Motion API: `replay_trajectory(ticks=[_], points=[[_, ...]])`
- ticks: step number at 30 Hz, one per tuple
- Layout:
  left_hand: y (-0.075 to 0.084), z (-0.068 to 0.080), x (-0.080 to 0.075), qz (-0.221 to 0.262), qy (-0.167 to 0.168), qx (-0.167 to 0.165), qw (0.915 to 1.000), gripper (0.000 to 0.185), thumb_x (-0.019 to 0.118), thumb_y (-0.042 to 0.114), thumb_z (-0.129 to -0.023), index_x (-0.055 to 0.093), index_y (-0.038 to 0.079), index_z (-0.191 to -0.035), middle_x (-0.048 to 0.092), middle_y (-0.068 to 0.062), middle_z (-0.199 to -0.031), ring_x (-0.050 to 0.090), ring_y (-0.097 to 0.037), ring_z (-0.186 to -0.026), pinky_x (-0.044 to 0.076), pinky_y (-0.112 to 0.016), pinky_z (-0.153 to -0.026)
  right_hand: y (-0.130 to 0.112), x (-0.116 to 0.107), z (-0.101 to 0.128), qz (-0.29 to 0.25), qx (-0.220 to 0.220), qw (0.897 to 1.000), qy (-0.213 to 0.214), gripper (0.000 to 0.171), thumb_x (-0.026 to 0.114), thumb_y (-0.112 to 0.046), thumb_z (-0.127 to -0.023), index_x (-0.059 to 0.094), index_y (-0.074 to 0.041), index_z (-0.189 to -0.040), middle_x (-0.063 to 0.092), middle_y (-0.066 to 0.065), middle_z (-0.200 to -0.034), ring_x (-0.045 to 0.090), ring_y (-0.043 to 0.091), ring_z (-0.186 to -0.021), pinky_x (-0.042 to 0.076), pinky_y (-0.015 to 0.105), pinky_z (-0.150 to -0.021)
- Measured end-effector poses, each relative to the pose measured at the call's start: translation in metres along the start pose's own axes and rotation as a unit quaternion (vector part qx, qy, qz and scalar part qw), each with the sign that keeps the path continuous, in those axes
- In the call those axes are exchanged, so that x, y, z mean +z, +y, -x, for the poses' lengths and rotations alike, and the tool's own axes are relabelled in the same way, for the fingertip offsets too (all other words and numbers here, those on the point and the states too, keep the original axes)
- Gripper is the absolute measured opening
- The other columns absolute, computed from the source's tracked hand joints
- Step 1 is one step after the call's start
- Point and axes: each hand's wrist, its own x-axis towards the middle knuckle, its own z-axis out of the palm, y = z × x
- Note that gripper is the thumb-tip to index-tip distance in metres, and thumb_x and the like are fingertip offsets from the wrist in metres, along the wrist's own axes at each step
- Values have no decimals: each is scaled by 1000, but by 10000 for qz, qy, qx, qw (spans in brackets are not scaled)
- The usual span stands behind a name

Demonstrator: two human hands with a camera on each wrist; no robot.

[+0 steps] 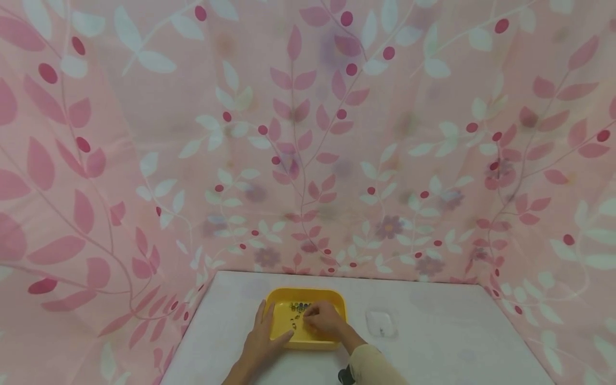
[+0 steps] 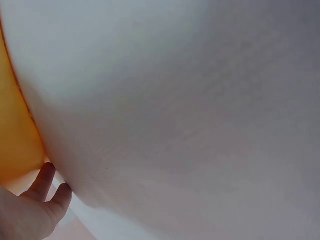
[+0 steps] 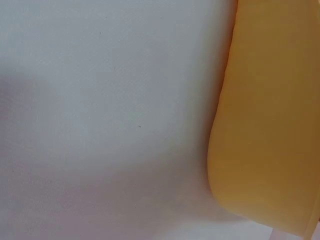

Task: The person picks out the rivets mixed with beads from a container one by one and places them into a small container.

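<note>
A shallow yellow tray (image 1: pixel 281 294) lies on the table, with several small dark and clear beads or stones (image 1: pixel 300 307) in rows toward its back. A few loose small pieces (image 1: pixel 294 324) are scattered nearer the middle. My left hand (image 1: pixel 262 338) rests against the tray's left side, fingers stretched and thumb reaching over the front-left part. In the left wrist view, two fingertips (image 2: pixel 62 195) show beside the yellow wall. My right hand (image 1: pixel 324 319) reaches in over the right side, fingers bent and tips low beside the small pieces; I cannot tell what lies between them.
To the right of the tray is a small clear plastic container (image 1: pixel 381 324) with a tiny piece in it. A white cloth covers the table (image 1: pixel 447 331). Pink leaf-patterned fabric (image 1: pixel 308 160) hangs behind it and on both sides. A dark object (image 1: pixel 345 375) shows by the right sleeve.
</note>
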Motion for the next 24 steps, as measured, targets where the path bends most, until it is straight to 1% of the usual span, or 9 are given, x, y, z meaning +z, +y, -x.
replay_trajectory(ticks=[4,6,9,12,13,16,18,21,24], points=[[0,1,0,-7,-4,2,10000,98,69,64,-81,32,11,-155,13,-15,-165,65,-35,-97,53,-57,-83,-2,-1,1,-255,-113,9996,62,17,71,-15,-91,75,-1,-100,69,2,-82,58,14,-68,52,29,-61],[1,1,0,-25,-37,-27,10000,98,68,64,-81,31,12,-155,12,-15,-165,65,-37,-99,52,-58,-84,-4,-3,2,-371,-129,9992,102,17,71,-14,-91,74,0,-100,70,2,-83,59,14,-69,54,34,-63],[1,0,0,-45,-79,-62,9999,98,68,65,-81,31,12,-155,12,-15,-165,65,-38,-99,52,-58,-84,-7,-6,2,-440,-146,9988,158,17,72,-13,-90,73,1,-100,70,3,-84,59,14,-70,55,34,-65],[1,0,-1,-63,-99,-74,9999,98,68,65,-81,31,12,-156,11,-14,-165,64,-37,-100,52,-58,-84,-13,-11,5,-461,-100,9988,162,17,72,-15,-91,73,-1,-100,71,2,-87,60,14,-72,54,32,-66],[1,0,-1,-77,-90,-45,9999,98,68,65,-82,31,12,-155,11,-14,-165,64,-37,-99,52,-58,-84,-13,-12,6,-470,-140,9986,176,16,72,-15,-91,73,-2,-100,71,3,-87,60,14,-73,54,31,-66],[1,0,-1,-57,-59,-29,10000,98,68,64,-82,31,11,-155,12,-15,-165,65,-37,-99,52,-57,-83,-14,-15,9,-505,-218,9982,218,15,71,-16,-91,73,-4,-100,72,5,-91,61,14,-75,56,35,-68],[1,1,-1,-21,-42,-25,10000,97,69,63,-82,32,11,-155,12,-15,-165,65,-39,-100,53,-58,-83,-13,-18,11,-576,-327,9975,266,16,71,-13,-91,73,-1,-101,73,9,-94,62,15,-76,57,38,-69],[1,2,0,22,-21,-20,10000,97,69,62,-82,32,10,-155,12,-16,-165,64,-41,-103,53,-58,-82,-13,-24,13,-635,-362,9966,392,18,71,-12,-90,73,2,-101,75,13,-96,63,14,-76,57,38,-68],[1,1,1,11,47,20,10000,98,69,62,-81,31,11,-155,13,-16,-165,64,-41,-103,53,-57,-81,-11,-32,14,-650,-310,9959,553,20,74,-13,-89,74,2,-101,76,11,-94,64,12,-74,57,33,-65]])
